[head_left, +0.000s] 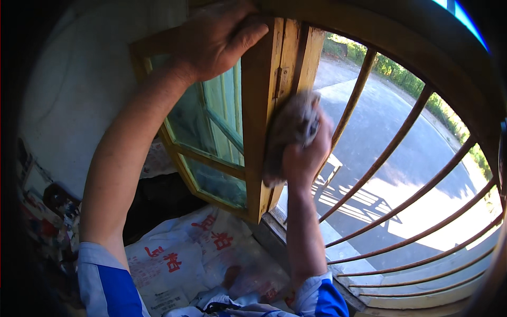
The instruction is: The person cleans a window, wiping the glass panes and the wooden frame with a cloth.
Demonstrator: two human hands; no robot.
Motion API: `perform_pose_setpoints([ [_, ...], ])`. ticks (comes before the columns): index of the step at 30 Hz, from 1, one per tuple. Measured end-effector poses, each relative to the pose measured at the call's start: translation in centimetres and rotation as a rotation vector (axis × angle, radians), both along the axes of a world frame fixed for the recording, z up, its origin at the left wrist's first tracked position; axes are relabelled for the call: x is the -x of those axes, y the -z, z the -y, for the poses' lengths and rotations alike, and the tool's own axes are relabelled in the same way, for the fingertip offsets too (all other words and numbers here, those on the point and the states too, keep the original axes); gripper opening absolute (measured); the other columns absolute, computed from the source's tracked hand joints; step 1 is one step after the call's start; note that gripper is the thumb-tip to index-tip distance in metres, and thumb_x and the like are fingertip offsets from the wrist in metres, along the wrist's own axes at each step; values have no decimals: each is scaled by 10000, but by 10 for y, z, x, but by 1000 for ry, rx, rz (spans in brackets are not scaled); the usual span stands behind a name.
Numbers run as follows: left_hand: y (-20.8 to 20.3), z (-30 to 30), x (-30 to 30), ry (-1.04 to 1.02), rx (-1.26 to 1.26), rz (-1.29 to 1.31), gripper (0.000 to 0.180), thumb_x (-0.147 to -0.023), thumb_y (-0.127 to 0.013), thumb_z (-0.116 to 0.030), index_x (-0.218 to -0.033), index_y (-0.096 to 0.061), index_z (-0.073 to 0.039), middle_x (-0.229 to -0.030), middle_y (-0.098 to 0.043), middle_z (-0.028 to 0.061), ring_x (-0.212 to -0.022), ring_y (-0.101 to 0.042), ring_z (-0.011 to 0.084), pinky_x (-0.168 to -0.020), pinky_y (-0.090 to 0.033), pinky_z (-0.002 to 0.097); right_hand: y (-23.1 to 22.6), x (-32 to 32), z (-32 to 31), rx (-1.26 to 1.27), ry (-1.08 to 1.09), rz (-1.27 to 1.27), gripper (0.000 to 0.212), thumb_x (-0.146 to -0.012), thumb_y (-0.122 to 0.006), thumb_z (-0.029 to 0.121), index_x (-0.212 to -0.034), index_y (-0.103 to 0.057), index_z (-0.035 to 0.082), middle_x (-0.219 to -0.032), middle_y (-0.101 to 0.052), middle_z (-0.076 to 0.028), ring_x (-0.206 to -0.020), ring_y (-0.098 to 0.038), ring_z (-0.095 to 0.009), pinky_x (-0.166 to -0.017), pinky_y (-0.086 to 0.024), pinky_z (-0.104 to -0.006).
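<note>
We see our left hand (216,39) clamped over the top of the open wooden window sash (259,121), fingers curled onto its edge. Our right hand (303,153) is closed around a brownish cloth (285,134), pressing it against the sash's outer edge. Pressing too hard could, we judge, swing the sash or drag the cloth onto splinters. Beyond the sash, curved metal bars (391,153) cross the opening. The cloth is blurred, so its kind is unclear; the sash's top is cut off.
</note>
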State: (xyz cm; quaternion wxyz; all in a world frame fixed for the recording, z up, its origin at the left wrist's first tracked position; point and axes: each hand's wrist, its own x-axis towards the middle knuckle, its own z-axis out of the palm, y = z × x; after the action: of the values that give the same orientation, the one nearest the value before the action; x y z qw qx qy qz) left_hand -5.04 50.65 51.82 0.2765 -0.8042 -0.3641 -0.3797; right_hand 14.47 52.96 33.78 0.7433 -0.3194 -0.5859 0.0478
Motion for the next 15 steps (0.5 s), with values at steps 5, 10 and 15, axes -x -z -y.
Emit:
perform_pose_setpoints([
  [5, -1, -5, -5, -53, -179, -73, 407, -1004, -551, -353, -1281, -577, -56, -1182, -648, 173, -1088, -622, 368, -907, -498, 411, -125, -10, -33, -95, 148, 91, 286, -758, -604, 9, -1042, -585, -16, -1036, -609, -260, -1016, -579, -471, -862, -459, -525],
  [10, -16, -7, -7, -6, -251, -69, 367, -1020, -516, -428, -1123, -617, -90, -906, -659, 124, -823, -665, 280, -722, -518, 392, -81, -4, -38, -287, 150, 100, 513, -780, -639, 3, -1283, -545, 29, -1187, -558, -234, -1171, -536, -413, -981, -450, -470],
  [15, -9, 1, -1, -136, 28, -1, 418, -1030, -475, -489, -1120, -619, -107, -883, -651, 82, -822, -652, 231, -737, -512, 384, 61, 0, -37, -71, 134, 154, 510, -843, -597, 1, -1345, -512, 27, -1241, -541, -245, -1170, -521, -439, -1015, -417, -478],
])
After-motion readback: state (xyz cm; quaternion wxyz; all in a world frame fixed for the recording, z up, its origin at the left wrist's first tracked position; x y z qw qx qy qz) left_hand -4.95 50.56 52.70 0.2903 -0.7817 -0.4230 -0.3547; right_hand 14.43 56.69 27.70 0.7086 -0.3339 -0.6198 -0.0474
